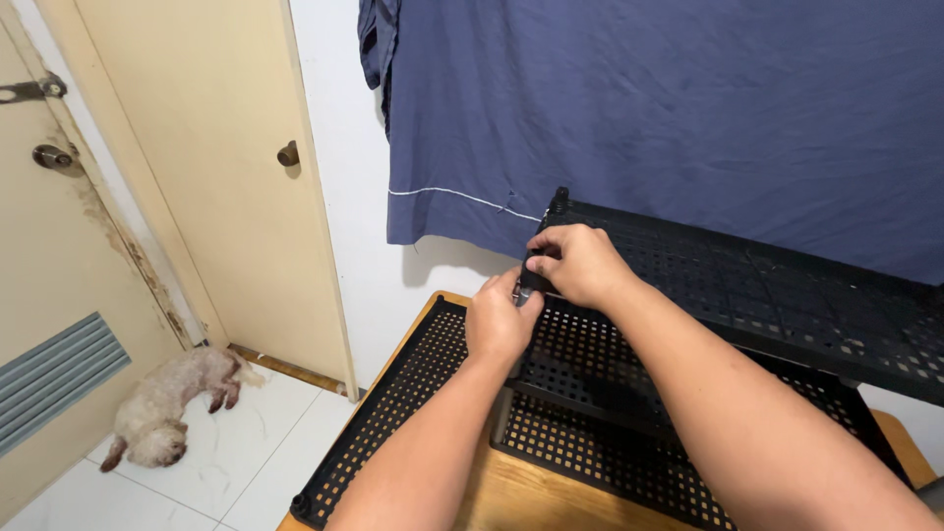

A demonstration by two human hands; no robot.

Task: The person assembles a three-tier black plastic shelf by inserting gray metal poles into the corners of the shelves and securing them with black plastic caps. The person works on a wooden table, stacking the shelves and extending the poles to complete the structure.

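A black perforated plastic shelf rack (747,285) stands on a wooden table (521,497), with an upper tier at the right and lower tiers below. My right hand (580,264) is closed around a black corner piece at the upper tier's near-left corner. Just below it, my left hand (500,320) pinches a short grey metal post under the same corner. The joint between post and corner is hidden by my fingers. Another black perforated panel (383,413) lies flat along the table's left edge.
A dark blue cloth (669,108) hangs on the white wall behind the rack. Two cream doors (206,167) stand at the left. A small light-furred dog (167,413) lies on the white tiled floor beside the table.
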